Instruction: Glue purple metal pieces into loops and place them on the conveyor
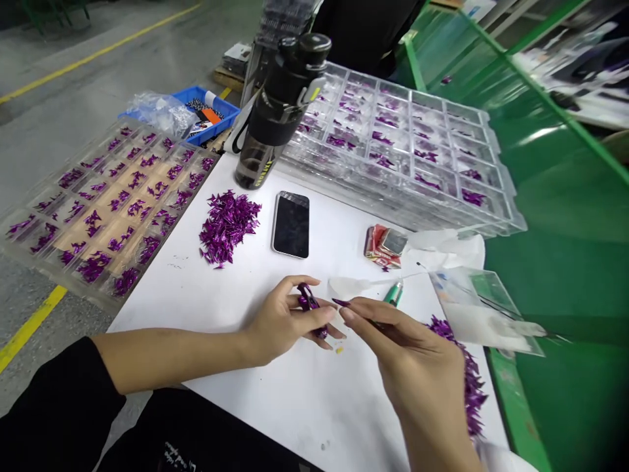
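Note:
My left hand (289, 316) is closed around a shiny purple part (308, 300) with an opening in it, held upright between thumb and fingers. Just to its right, my right hand (410, 347) pinches a small pointed purple piece (341, 302) between thumb and index finger. The two hands are close, with the small piece near the larger part but apart from it. One pile of purple pieces (228, 226) lies beyond my left hand; another pile (472, 387) is partly hidden behind my right wrist. A green-handled tool (394, 293) rests behind my right hand.
A phone (291, 225), a dark bottle (275, 111) and a red box (383, 246) stand or lie on the white table (295, 406). Stacked clear compartment trays (393, 177) are at the back, another compartment tray (105, 203) at the left. Green panels border the right side.

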`<state>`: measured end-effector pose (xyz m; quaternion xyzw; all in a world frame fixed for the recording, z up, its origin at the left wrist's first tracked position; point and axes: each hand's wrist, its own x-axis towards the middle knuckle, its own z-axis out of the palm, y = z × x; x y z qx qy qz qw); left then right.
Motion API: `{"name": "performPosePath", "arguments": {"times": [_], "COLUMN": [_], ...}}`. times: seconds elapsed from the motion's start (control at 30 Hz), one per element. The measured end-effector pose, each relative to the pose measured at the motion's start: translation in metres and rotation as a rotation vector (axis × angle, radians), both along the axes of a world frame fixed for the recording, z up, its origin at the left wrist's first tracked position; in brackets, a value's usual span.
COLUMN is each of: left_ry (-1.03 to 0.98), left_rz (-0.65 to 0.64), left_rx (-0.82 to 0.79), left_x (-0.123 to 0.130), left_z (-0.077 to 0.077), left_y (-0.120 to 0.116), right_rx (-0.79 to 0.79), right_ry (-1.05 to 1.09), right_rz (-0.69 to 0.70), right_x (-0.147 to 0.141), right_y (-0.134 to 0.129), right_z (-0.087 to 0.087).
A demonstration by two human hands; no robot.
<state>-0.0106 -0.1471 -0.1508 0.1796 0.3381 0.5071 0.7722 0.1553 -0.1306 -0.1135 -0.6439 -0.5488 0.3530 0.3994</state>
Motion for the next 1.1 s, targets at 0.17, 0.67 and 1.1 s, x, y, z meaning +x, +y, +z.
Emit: {"name": "performPosePath", "arguments": {"times": [0.17,0.67,1.1], "left_ry": [-0.004,0.174,0.436], "left_rz": [-0.032,-0.041,0.023], "left_rx": [-0.008,0.004,0.168], "left_x": [-0.003,0.0,0.005], "left_z": [0.004,0.012,0.003], "left_y": [0.001,-0.002,-0.015], "right_rx": [-0.008,0.653,0.055], "right_ry": [0.02,-0.58,0.211], "right_rz": [0.042,0.41,0.152], "right_x": [0.006,0.014,-0.007], "right_y": [-0.004,-0.011,-0.026], "right_z": [-0.026,-0.043,-0.018]}}
